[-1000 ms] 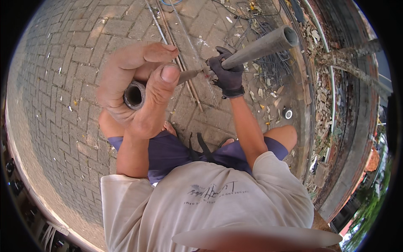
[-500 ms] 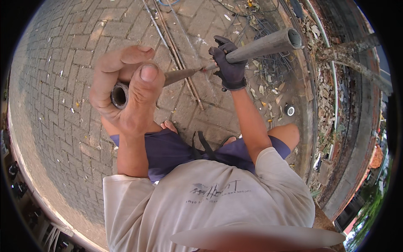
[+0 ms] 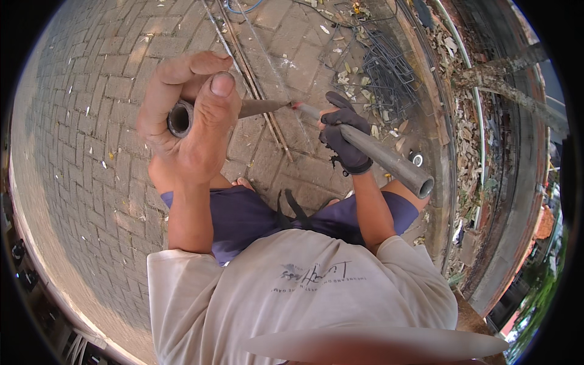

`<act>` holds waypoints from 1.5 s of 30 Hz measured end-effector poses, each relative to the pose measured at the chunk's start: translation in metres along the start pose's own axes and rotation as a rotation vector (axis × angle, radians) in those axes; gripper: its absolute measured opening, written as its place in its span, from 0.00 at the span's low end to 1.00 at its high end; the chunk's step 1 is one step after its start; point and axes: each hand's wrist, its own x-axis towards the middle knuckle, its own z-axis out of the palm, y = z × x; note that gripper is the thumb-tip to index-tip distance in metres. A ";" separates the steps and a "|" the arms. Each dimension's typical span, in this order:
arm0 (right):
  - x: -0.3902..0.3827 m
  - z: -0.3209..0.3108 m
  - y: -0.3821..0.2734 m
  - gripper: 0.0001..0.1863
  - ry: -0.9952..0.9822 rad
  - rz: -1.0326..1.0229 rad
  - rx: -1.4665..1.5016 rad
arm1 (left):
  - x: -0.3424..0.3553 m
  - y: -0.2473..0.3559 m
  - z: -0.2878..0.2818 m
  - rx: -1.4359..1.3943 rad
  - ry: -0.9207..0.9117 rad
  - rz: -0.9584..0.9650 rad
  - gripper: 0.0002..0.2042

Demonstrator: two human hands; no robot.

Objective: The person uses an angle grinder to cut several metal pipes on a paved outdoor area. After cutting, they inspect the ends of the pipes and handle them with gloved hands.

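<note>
My bare left hand (image 3: pixel 198 115) is closed round a grey metal pipe (image 3: pixel 261 107), whose open round end faces up beside the thumb. In my right hand (image 3: pixel 347 135), which wears a dark fingerless glove, the fingers are wrapped round a second grey metal pipe (image 3: pixel 392 159). Its hollow end points toward the lower right, over my right knee. From both hands the pipes narrow with distance and come together at a small reddish spot (image 3: pixel 295 105). How they are joined there is too small to tell.
Long thin metal rods (image 3: pixel 258 91) lie on the brick paving (image 3: pixel 121 152) ahead. A heap of bent dark wire frames (image 3: pixel 389 67) sits at the far right. Beyond it runs a curb (image 3: pixel 453 182) with dry leaves and a pale pipe (image 3: pixel 480 121). A blue hose loop (image 3: pixel 243 7) shows at the top.
My right hand has come nearer to me and slightly right. Its pipe has swung from pointing to the upper right to the lower right. The left hand has shifted a little right.
</note>
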 end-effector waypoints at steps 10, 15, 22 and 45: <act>-0.008 -0.022 -0.097 0.08 0.044 0.065 0.158 | 0.039 -0.022 0.010 -0.155 0.038 -0.066 0.10; -0.002 -0.060 -0.091 0.12 0.055 -0.094 0.258 | 0.051 -0.032 -0.002 -0.206 0.040 -0.075 0.11; 0.015 -0.086 -0.082 0.14 -0.012 -0.096 0.324 | 0.063 -0.035 -0.007 -0.241 -0.045 -0.058 0.12; 0.024 -0.079 -0.093 0.07 0.010 -0.124 0.243 | 0.092 -0.023 0.097 -0.053 -0.005 -0.273 0.10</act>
